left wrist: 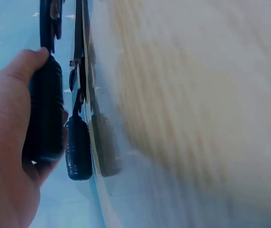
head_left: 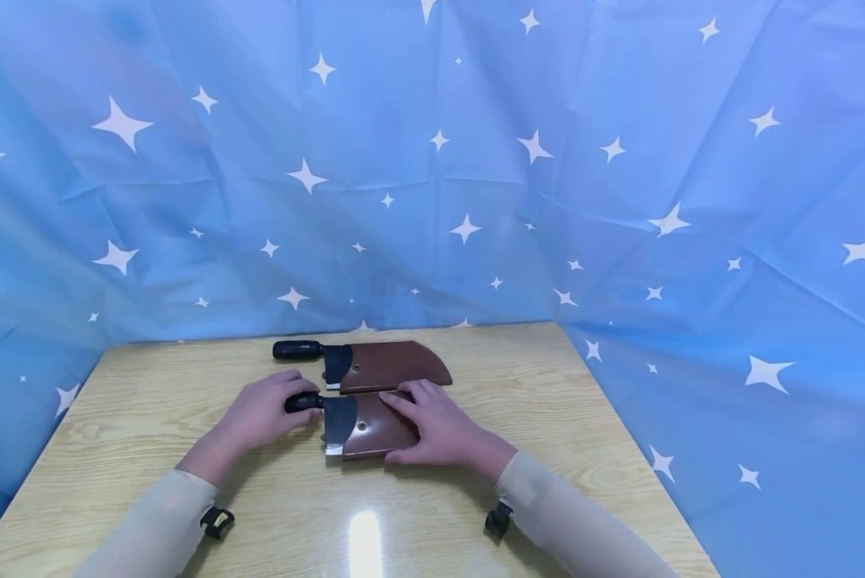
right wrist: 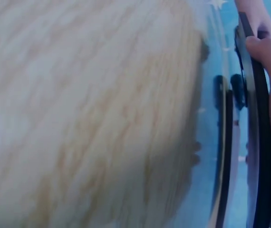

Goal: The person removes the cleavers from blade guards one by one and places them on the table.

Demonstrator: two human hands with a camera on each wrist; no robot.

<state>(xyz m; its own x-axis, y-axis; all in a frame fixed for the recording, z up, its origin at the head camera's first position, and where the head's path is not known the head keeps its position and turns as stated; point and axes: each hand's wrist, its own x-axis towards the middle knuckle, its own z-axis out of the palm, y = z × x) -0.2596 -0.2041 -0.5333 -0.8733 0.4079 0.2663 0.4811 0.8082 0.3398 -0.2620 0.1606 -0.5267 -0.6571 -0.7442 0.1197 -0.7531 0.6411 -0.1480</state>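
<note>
Two cleavers with black handles and brown leather sheaths show in the head view, one in front of the other. The near cleaver (head_left: 336, 428) has its handle (left wrist: 45, 109) between the thumb and fingers of my left hand (head_left: 259, 411). My right hand (head_left: 442, 425) grips the right end of its sheath (head_left: 377, 424), thumb on the near edge and fingers over the far edge. A strip of bare blade shows at the lower left of this sheath. In the wrist views the near cleaver appears slightly raised from the table. Behind it lies the far cleaver (head_left: 396, 365), untouched, handle to the left.
Both cleavers are over a light wood-grain table (head_left: 584, 482). A blue curtain (head_left: 403, 160) with white stars hangs behind the table and along its sides. A bright reflection shows on the tabletop near the front.
</note>
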